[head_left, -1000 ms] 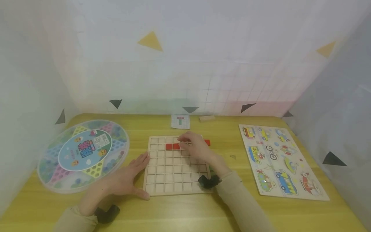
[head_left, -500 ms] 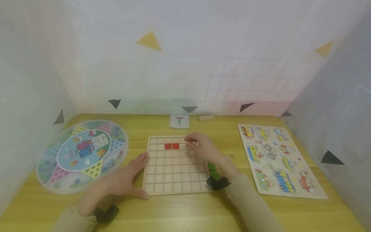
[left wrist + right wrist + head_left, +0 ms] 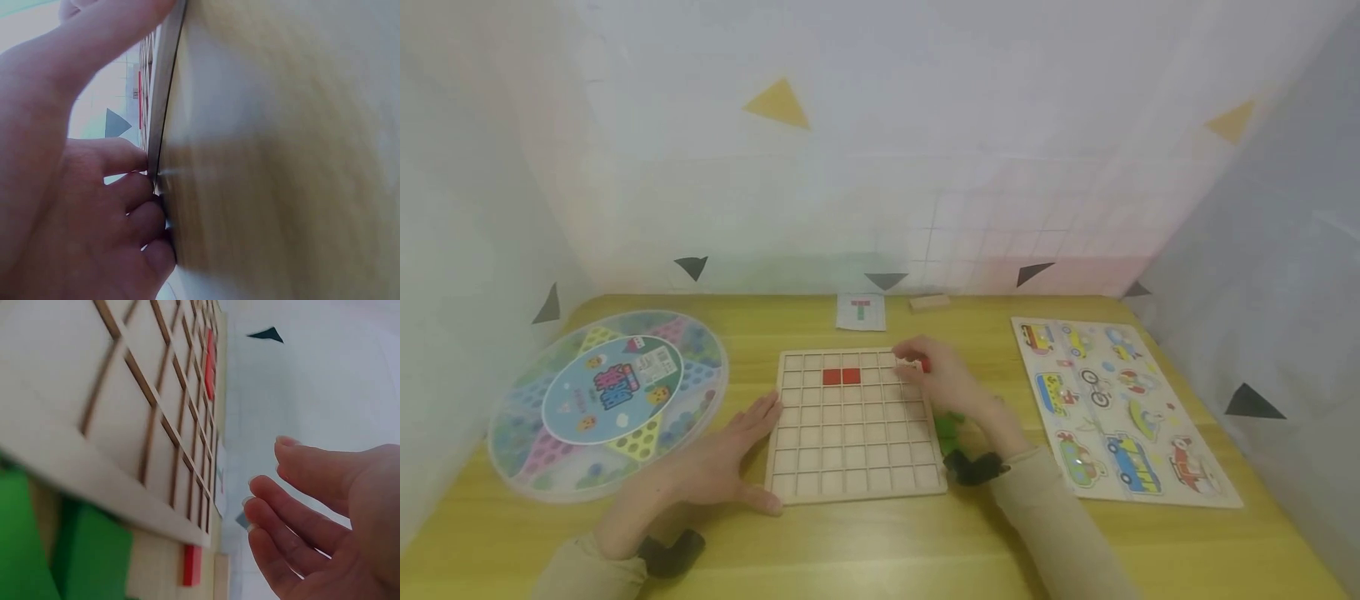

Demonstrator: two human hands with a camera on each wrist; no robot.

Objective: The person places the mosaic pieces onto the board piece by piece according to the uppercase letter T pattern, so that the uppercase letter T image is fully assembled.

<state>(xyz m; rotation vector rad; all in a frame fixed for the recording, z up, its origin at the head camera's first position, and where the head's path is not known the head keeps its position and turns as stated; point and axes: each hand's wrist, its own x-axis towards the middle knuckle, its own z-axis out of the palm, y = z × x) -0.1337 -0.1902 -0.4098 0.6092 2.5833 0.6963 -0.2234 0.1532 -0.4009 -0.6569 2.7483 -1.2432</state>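
A wooden grid board (image 3: 853,433) lies on the table with two red square tiles (image 3: 832,377) side by side in its upper cells. My left hand (image 3: 718,467) rests along the board's left edge, thumb and fingers spread and touching it. Over the board's upper right corner hovers my right hand (image 3: 943,383), fingers loosely bent. In the right wrist view a gap shows between thumb and fingertips, and nothing is held. A loose red block (image 3: 192,565) lies just beyond that corner, partly hidden by the hand in the head view. Green blocks (image 3: 950,433) lie along the board's right side.
At the back are a small card (image 3: 861,312) with a red and green T pattern and a plain wooden block (image 3: 929,303). A round Chinese checkers box (image 3: 610,400) sits left; a vehicle picture puzzle (image 3: 1105,433) lies right.
My right hand has moved right, away from the red tiles, to the board's upper right corner by the loose red block. The left hand stays at the board's edge.
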